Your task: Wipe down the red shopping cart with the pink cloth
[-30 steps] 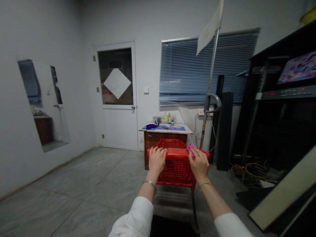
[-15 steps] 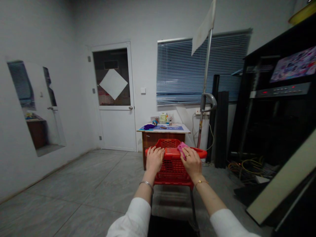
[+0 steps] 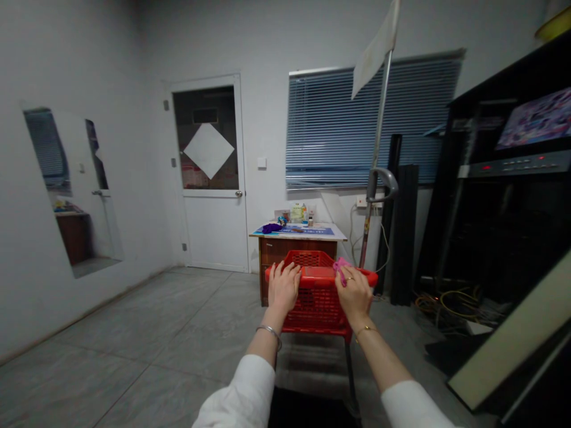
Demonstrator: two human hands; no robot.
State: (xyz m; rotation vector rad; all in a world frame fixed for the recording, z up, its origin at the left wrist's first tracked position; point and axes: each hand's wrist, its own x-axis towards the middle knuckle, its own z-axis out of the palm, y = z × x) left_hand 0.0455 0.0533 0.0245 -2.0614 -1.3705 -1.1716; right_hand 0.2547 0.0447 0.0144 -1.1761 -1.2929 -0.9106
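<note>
A red plastic shopping cart (image 3: 314, 306) stands right in front of me. My left hand (image 3: 284, 288) is wrapped over the left part of its handle (image 3: 317, 273), fingers pointing forward. On the handle's right part, my right hand (image 3: 354, 292) is closed on a pink cloth (image 3: 341, 266) and presses it against the bar. Part of the cloth is hidden beneath that hand.
A desk (image 3: 297, 246) beyond the cart holds a purple cloth (image 3: 271, 228) and small bottles. A grey-handled pole (image 3: 373, 196) rises behind the cart's right side. Cables (image 3: 450, 303), a leaning pale board (image 3: 504, 333) and a black rack (image 3: 491, 208) occupy the right.
My right hand has slid a little to the right along the handle with the pink cloth. The left hand stays on the handle. The view has shifted slightly.
</note>
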